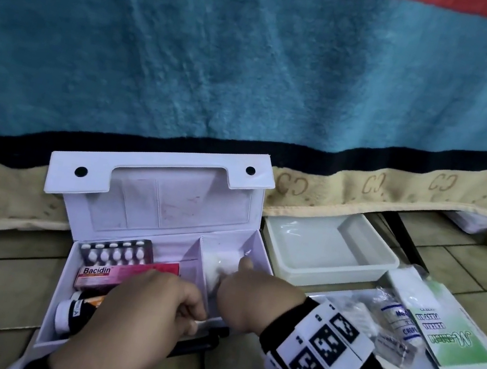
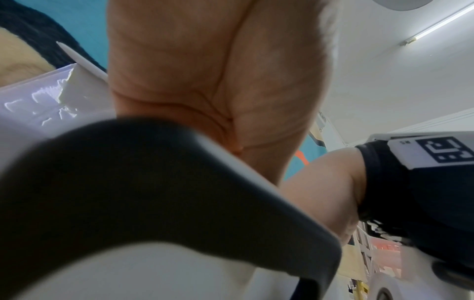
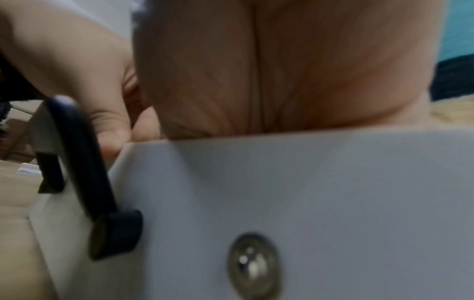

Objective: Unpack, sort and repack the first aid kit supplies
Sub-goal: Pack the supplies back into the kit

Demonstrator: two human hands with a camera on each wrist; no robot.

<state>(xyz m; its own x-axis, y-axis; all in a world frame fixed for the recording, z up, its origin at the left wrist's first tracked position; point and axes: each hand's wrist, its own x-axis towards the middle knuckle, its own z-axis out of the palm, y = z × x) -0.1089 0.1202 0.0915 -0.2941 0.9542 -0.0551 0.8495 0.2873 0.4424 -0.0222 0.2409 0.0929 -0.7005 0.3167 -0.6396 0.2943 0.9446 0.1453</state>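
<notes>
The white first aid kit [image 1: 149,200] stands open on the tiled floor, its lid leaning back on the blanket. Its left compartment holds a blister pack [image 1: 116,251], a pink Bacidin box [image 1: 111,275] and dark bottles [image 1: 76,311]. A white soft pack [image 1: 219,264] lies in the right compartment. My right hand [image 1: 238,283] reaches into that compartment, one straight finger touching the pack; its other fingers are hidden. My left hand [image 1: 164,303] curls over the kit's front wall by the divider. The right wrist view shows the front wall [image 3: 307,192], its black handle [image 3: 84,158] and left fingertips [image 3: 110,142] on the rim.
A white tray [image 1: 328,247] sits right of the kit. Nearer me on the right lie a crepe bandage roll [image 1: 400,320], a green-and-white packet [image 1: 460,343] and clear wrappers. A blue and beige blanket [image 1: 254,73] hangs behind everything.
</notes>
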